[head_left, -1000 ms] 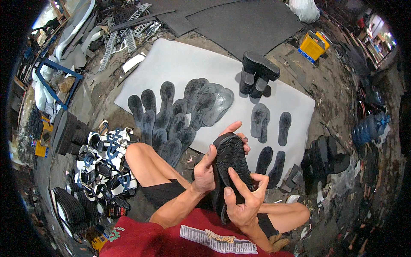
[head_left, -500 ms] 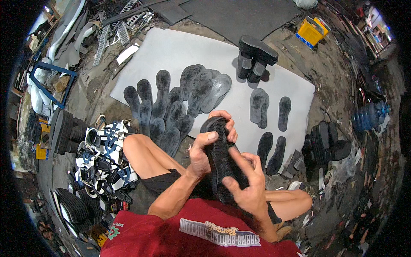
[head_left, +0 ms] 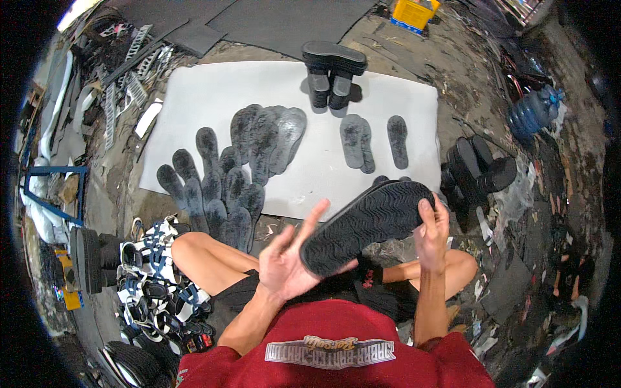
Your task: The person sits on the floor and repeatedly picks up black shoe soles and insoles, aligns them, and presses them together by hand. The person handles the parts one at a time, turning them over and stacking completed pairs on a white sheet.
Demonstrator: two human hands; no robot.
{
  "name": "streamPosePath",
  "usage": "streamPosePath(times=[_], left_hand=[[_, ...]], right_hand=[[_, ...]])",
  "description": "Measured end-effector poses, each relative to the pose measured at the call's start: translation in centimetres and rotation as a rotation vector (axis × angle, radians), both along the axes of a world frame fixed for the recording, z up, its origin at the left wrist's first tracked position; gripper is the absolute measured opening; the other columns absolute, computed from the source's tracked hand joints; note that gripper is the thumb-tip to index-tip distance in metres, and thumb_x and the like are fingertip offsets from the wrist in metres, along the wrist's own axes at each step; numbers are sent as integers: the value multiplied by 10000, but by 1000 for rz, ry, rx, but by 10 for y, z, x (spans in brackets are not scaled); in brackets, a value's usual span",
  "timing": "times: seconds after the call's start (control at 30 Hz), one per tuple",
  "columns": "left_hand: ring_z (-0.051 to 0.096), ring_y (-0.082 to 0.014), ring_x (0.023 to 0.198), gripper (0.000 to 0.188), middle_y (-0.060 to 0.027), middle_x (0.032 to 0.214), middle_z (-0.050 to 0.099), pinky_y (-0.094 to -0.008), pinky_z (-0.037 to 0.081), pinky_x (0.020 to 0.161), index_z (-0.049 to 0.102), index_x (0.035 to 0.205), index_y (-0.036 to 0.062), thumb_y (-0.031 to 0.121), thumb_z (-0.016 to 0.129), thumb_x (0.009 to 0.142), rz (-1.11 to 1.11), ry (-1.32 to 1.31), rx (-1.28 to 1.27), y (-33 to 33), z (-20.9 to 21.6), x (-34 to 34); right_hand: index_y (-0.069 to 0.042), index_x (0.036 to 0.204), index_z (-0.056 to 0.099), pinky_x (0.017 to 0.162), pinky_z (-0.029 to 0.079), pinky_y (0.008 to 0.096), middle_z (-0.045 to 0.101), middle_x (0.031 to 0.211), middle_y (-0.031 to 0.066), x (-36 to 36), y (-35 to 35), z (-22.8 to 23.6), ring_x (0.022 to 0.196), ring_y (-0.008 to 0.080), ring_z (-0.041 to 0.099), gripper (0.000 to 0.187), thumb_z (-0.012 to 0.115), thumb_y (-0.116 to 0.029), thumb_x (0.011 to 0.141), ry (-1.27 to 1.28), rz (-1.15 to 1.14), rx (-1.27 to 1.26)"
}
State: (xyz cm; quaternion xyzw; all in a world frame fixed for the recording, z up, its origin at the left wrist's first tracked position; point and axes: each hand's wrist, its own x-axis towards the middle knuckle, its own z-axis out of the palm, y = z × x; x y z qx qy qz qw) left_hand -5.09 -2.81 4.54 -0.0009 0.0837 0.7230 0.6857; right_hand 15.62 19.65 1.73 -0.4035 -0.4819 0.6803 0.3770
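Observation:
A black shoe sole (head_left: pixel 369 223) with a wavy tread is held up slantwise in front of me, tread side toward me. My right hand (head_left: pixel 432 233) grips its upper right end, thumb on the tread. At the lower left end is my left hand (head_left: pixel 288 258), palm against the sole's edge with thumb and fingers spread; part of it passes behind the sole. Beyond lies a pale sheet (head_left: pixel 304 197) bearing several dark sole pieces (head_left: pixel 262 142) in an overlapping cluster. Two paired pieces (head_left: pixel 354 141) and a single one (head_left: pixel 398 142) lie farther right.
Stacked thick soles (head_left: pixel 333 61) stand at the sheet's far edge, with another pile (head_left: pixel 479 168) at right. White and navy sandal straps (head_left: pixel 162 278) heap beside my left knee. A blue water bottle (head_left: pixel 533 113), yellow container (head_left: pixel 414 14) and blue frame (head_left: pixel 55 171) surround the area.
The sole has turned from upright to slanted, with its tread now facing me. My right hand has moved up to its far end; my left hand has loosened and spread its fingers.

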Motion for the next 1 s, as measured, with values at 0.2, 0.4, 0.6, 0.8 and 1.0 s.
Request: streamPosePath(times=[0.2,0.4,0.6,0.8,1.0], left_hand=[[622,-435,1333,845,-255,1621,469,-605,580,1024,281,1700,101,707,305,1112,-438,-36,68,14,-25,30],[607,-301,929,759,-227,1209,602,-423,547,803,443,1553,107,715,334,1113,-472,-110,-116,21,-43,49],[531,-239,847,771,-146,1061,547,-375,486,744,471,1500,97,744,348,1098,-470,-128,-103,18,-34,53],[604,-210,910,773,-134,1128,598,-344,531,777,501,1479,50,715,381,1104,-435,-102,-24,8,-56,56],[712,-297,1159,797,-220,1358,665,-389,609,948,499,1533,-23,639,443,1092,-260,164,-42,18,-35,50]], right_hand=[[-2,1245,735,832,502,263,728,1069,-14,13,15,23,893,78,614,248,746,-152,1047,51,268,241],[17,1043,733,819,460,251,637,961,-28,7,12,34,900,70,559,131,782,-99,1007,-81,327,356],[35,1075,768,800,487,262,680,955,16,2,5,42,877,100,604,153,796,-86,987,-203,269,525],[30,1108,771,788,525,293,719,968,63,-10,-8,49,870,142,661,181,811,-78,967,-373,217,672],[-23,1206,719,877,575,291,771,1057,59,-17,-22,43,988,125,714,306,855,-65,935,-213,252,474]])
